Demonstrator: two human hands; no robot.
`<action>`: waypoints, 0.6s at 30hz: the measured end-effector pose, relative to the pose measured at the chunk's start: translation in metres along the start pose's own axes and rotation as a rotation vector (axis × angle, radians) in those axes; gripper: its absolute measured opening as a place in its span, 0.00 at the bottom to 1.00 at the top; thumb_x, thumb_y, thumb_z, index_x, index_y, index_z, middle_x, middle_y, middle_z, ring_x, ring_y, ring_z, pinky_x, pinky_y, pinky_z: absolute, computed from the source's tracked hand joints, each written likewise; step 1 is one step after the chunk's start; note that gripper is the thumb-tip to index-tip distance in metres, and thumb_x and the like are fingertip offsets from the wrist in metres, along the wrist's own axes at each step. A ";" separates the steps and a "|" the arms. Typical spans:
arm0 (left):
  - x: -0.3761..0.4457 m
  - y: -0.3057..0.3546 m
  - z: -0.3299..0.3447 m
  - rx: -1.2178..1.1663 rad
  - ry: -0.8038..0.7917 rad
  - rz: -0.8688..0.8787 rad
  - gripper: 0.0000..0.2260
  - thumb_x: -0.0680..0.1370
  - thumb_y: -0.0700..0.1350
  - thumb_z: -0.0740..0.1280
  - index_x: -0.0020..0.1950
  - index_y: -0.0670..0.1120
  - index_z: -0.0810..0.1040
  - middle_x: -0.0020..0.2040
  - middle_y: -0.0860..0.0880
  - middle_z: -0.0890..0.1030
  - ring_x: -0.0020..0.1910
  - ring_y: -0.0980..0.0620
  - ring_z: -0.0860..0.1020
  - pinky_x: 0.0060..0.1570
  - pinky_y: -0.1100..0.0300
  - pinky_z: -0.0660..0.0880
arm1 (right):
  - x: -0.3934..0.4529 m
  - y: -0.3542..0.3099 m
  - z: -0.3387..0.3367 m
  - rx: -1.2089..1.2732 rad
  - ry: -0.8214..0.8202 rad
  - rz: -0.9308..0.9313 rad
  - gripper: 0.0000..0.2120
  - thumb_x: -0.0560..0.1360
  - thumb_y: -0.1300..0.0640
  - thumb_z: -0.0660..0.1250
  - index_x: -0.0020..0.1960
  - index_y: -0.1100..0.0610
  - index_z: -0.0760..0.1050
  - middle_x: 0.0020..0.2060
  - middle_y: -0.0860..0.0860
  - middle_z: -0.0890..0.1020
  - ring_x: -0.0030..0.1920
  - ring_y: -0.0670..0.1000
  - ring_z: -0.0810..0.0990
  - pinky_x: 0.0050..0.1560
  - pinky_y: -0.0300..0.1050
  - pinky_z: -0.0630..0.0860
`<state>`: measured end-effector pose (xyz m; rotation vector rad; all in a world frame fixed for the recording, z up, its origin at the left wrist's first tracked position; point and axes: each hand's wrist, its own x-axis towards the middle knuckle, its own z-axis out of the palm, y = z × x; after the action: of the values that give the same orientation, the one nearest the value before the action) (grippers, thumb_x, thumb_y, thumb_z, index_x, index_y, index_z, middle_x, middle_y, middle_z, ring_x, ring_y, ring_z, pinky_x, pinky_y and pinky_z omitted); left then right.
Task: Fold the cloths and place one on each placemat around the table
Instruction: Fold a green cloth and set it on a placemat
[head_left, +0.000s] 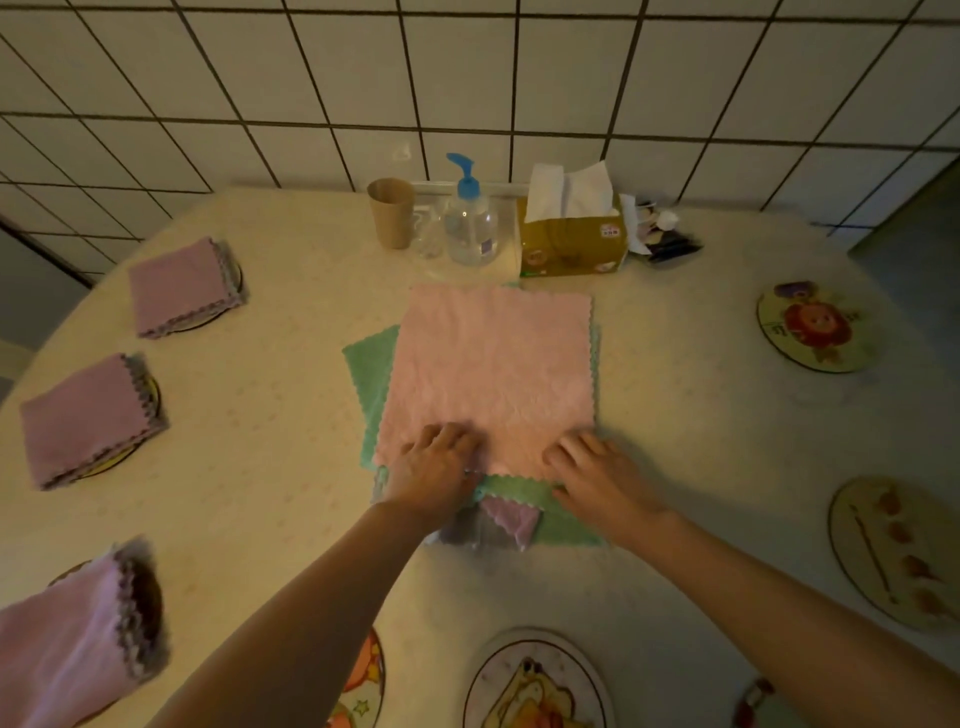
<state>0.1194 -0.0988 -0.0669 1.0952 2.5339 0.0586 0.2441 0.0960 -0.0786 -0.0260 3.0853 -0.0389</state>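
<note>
No legible text anywhere.

Looking fluffy and matt: pink cloth (493, 374), plush microfibre with zigzag edges. Showing the same nap: green cloth (370, 374) under it. Gleaming clear glossy plastic: pump bottle (470, 223) at 12 o'clock. Appearing matt paper: brown cup (390, 212), tissue box (571, 239).

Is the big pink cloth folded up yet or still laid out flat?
Still spread flat. The pink cloth lies open as one full square on the green cloth, with the left hand and right hand at its near edge.
</note>
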 end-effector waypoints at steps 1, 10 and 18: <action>0.002 0.002 -0.001 0.016 -0.006 -0.010 0.24 0.78 0.58 0.59 0.74 0.55 0.62 0.73 0.52 0.64 0.70 0.45 0.63 0.62 0.48 0.69 | 0.001 0.001 0.001 -0.007 0.000 -0.011 0.13 0.59 0.58 0.72 0.42 0.53 0.74 0.41 0.50 0.77 0.42 0.54 0.78 0.35 0.47 0.72; 0.017 0.002 -0.004 0.047 0.019 -0.069 0.25 0.77 0.60 0.60 0.72 0.55 0.63 0.67 0.51 0.68 0.64 0.44 0.67 0.56 0.48 0.73 | 0.040 0.020 -0.035 0.195 0.232 0.046 0.06 0.74 0.59 0.60 0.47 0.56 0.75 0.41 0.49 0.80 0.41 0.52 0.78 0.41 0.46 0.73; 0.023 -0.059 -0.047 -0.326 0.435 -0.315 0.18 0.74 0.33 0.62 0.62 0.44 0.79 0.63 0.43 0.77 0.61 0.39 0.72 0.60 0.49 0.72 | 0.054 0.024 -0.089 0.316 0.419 0.161 0.06 0.79 0.58 0.60 0.53 0.56 0.74 0.48 0.50 0.79 0.44 0.53 0.78 0.34 0.50 0.76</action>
<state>0.0469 -0.1184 -0.0414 0.5958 2.9024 0.6640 0.1848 0.1216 0.0067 0.2777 3.4362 -0.5960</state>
